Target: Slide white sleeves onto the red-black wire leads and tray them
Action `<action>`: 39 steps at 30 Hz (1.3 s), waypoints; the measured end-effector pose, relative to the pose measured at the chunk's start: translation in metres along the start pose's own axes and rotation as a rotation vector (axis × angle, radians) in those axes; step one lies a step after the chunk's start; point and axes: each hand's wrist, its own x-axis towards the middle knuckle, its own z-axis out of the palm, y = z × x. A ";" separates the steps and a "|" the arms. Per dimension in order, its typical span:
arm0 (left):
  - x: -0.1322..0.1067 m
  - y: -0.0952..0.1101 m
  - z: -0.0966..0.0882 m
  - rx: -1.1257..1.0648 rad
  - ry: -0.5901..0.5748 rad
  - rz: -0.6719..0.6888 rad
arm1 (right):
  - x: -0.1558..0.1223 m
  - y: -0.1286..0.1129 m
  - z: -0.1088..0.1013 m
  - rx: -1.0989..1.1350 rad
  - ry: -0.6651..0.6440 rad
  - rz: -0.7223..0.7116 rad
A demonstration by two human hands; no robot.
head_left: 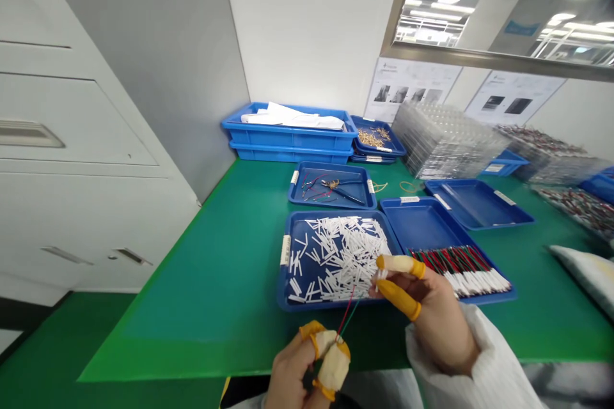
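The left hand's [307,364] grip pinches the red-and-green wire pair [348,314] low while the right hand's [432,313] grip pinches its white-tipped upper end, apparently for tautness, just over the sleeve tray [286,297] on the tabletop [215,281].

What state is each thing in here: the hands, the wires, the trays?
left hand, shut, pinching the lower end of the red and green wires.
right hand, shut, pinching their upper end.
red and green wires, held fairly straight between both hands.
tray of white tubes, heaped with loose, jumbled tubes.
tray of finished wires, part filled, wires lying side by side.
pliers, lying in a small tray.
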 end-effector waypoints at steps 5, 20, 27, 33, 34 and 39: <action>0.000 0.000 0.002 -0.009 -0.009 0.017 | -0.005 -0.008 0.001 -0.028 -0.006 0.050; 0.003 0.001 0.008 -0.022 -0.012 0.008 | -0.019 0.002 0.000 0.069 0.062 0.001; 0.002 0.006 0.013 -0.122 -0.015 -0.051 | -0.030 0.009 0.004 -0.018 -0.129 0.013; 0.000 0.007 0.015 -0.146 -0.026 -0.047 | -0.021 -0.011 -0.006 -0.151 -0.004 -0.038; -0.001 0.007 0.015 -0.141 -0.037 -0.044 | -0.020 -0.015 -0.006 -0.177 -0.008 -0.051; -0.002 0.006 0.014 -0.119 -0.086 -0.034 | -0.019 -0.025 -0.001 -0.266 0.019 -0.110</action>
